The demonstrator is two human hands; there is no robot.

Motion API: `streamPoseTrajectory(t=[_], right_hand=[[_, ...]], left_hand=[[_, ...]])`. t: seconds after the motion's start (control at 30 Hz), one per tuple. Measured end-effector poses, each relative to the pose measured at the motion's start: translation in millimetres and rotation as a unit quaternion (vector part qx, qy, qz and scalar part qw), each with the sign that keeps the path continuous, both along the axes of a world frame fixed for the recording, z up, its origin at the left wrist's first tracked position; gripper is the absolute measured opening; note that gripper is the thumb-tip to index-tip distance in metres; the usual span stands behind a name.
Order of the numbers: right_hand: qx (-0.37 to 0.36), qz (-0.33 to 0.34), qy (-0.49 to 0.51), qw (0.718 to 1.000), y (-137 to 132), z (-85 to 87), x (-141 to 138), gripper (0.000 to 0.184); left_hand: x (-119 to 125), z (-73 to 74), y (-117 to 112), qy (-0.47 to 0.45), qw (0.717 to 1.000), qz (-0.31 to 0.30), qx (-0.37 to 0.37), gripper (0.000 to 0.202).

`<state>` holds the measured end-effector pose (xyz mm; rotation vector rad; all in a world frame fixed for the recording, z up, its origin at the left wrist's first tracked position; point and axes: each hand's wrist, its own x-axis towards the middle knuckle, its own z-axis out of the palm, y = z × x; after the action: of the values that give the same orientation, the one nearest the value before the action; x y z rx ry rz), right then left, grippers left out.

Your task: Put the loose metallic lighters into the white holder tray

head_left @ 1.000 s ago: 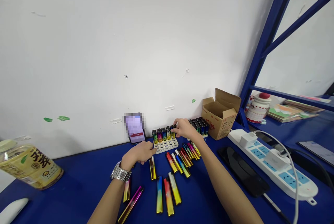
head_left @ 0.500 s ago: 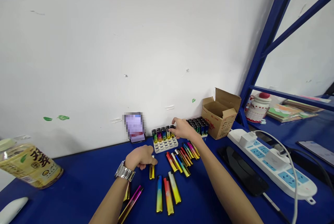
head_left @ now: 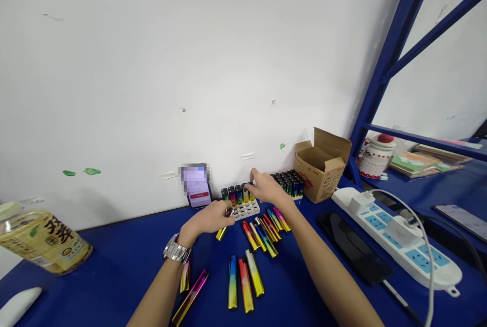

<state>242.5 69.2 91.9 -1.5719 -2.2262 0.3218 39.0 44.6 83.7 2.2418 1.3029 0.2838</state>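
Well short of the white tray (head_left: 245, 211): trio of gradient slim pieces (head_left: 233, 282), side by side; left of them, a magenta-and-gold piece (head_left: 191, 299). All lie flat, presumably spread for easy picking.

Right of the tray, nearer: dark phone (head_left: 353, 248), face up; white power strip (head_left: 395, 243) beside it.

Just short of the tray, toward its right: fanned cluster of metallic pieces (head_left: 266, 229), apparently kept within reach.

At the tray's near left corner: left hand (head_left: 213, 217), fingers pinched on a gold-ended piece (head_left: 221, 233), tilted; likely held high to leave its lower end free.

Tray proper: back row of lighters (head_left: 239, 195), dark tops up, the holes seemingly keeping them upright.

Over the row's right end: right hand (head_left: 268, 189), thumb and forefinger narrowly set at the lighter tops; gripping or merely steadying, cannot tell.

Beyond the tray, right: second block of lighters (head_left: 291, 185); open carton (head_left: 333, 181).

Left of the tray, against the wall: propped phone (head_left: 198, 190), probably angled for viewing.

Lettering: bottle (head_left: 45, 240), well left of the tray, large Chinese characters, apparently 双萃; carton print and phone-screen text illegible.
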Motion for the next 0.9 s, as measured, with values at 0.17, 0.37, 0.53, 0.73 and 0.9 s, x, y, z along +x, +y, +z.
streamPoseTrajectory(t=[0.17, 0.37, 0.53, 0.73, 0.9], right_hand=[[-0.204, 0.152, -0.099, 0.962, -13, 12.9, -11, 0.020], [-0.228, 0.130, -0.255, 0.931, -19, 0.4, -45, 0.026], [-0.217, 0.112, -0.230, 0.942, -20, -11.1, -61, 0.025], [-0.207, 0.201, -0.178, 0.941, -18, -16.4, -59, 0.032], [-0.201, 0.237, 0.039, 0.950, -10, -7.7, -42, 0.031]], left_hand=[[3, 5.6, 0, 0.026, 1.000, 0.009, 0.012, 0.015], [6, 8.2, 0, -0.020, 0.998, 0.048, 0.045, 0.023], [3, 3.0, 6, -0.070, 0.990, 0.080, 0.091, 0.027], [2, -3.3, 7, -0.216, 0.969, 0.102, 0.069, 0.025], [8, -5.6, 9, -0.325, 0.936, 0.121, 0.053, 0.029]])
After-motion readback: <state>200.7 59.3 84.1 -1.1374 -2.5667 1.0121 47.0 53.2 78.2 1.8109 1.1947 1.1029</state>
